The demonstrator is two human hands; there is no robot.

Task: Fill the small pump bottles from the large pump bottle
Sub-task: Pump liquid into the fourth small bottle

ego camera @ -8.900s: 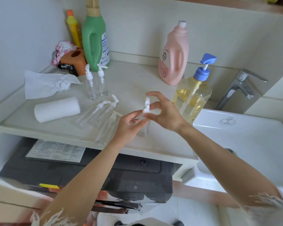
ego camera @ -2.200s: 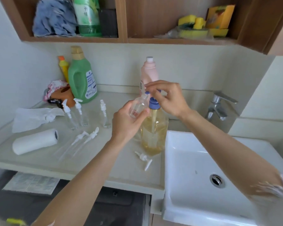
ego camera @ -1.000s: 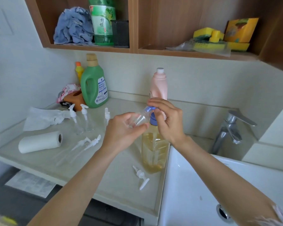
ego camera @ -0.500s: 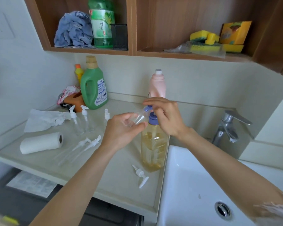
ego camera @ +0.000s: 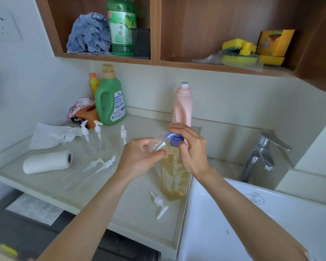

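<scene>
While filling runs, status:
large pump bottle (ego camera: 174, 178): on counter (ego camera: 135, 196) by sink, right hand (ego camera: 191, 149) curled over its pump head
small bottle (ego camera: 158, 144): uncapped, tilted at spout, gripped by left hand (ego camera: 139, 157)
remaining: five small bottles apparently empty; loose pump (ego camera: 158, 204) to refit

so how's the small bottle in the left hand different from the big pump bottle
The small bottle is clear, looks empty, has no pump on and is held tilted by the left hand. The large pump bottle stands upright on the counter, holds yellow liquid and keeps its blue pump, under the right hand. Both are see-through.
</scene>
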